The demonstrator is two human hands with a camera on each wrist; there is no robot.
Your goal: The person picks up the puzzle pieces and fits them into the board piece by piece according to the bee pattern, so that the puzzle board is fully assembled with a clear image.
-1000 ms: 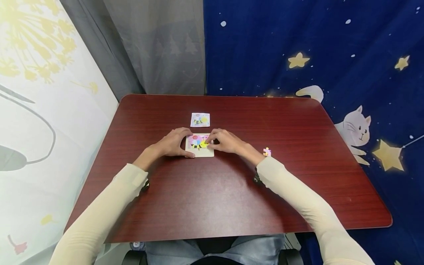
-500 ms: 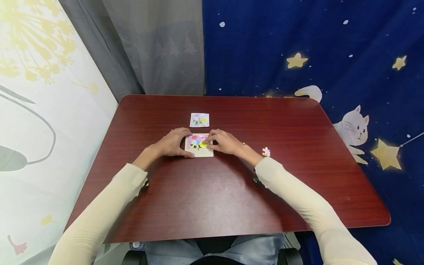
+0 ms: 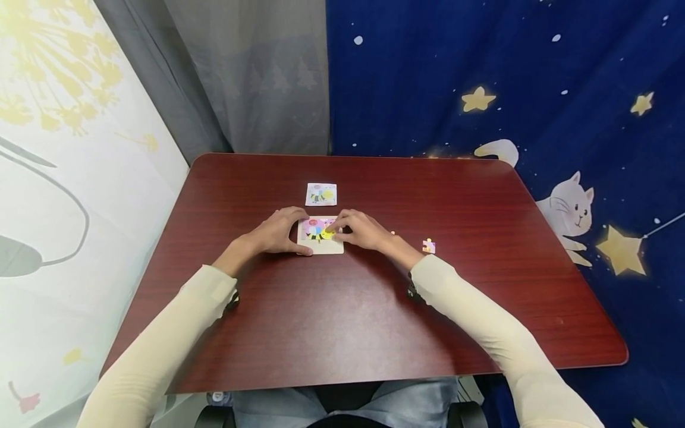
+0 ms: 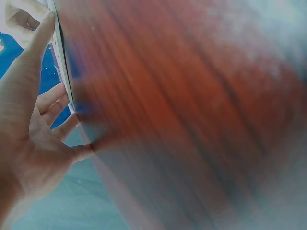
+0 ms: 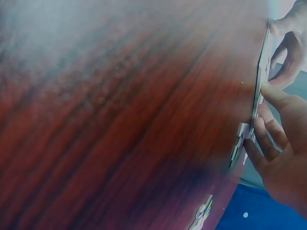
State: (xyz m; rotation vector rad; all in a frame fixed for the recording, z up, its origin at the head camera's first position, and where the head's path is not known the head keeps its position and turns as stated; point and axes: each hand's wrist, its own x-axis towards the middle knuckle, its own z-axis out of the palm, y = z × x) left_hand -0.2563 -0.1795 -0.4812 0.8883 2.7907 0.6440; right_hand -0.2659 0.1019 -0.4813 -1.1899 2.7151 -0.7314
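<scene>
A jigsaw puzzle board (image 3: pixel 321 247) lies on the table in the head view, with a bright pink, yellow and blue bee picture partly filling it. My left hand (image 3: pixel 279 230) holds the board's left side, thumb at the near corner and fingers at the far one. At the picture's right side, my right hand (image 3: pixel 364 230) pinches at a puzzle piece with thumb and index finger; the fingers hide most of it. The right wrist view shows that thumb (image 5: pixel 274 95) at the board's edge, low over the table. Beside its lower fingers lies a loose puzzle piece (image 5: pixel 238 143).
A small card (image 3: pixel 321 194) with a paler bee picture lies just beyond the board. Another loose puzzle piece (image 3: pixel 429 246) rests to the right, near my right forearm. The reddish-brown table (image 3: pixel 342 321) ends at a starry blue curtain (image 3: pixel 407 77) and a grey one.
The right fingertips have shifted very slightly left over the picture. The left hand keeps its place on the board. The whole head view has drifted a little.
</scene>
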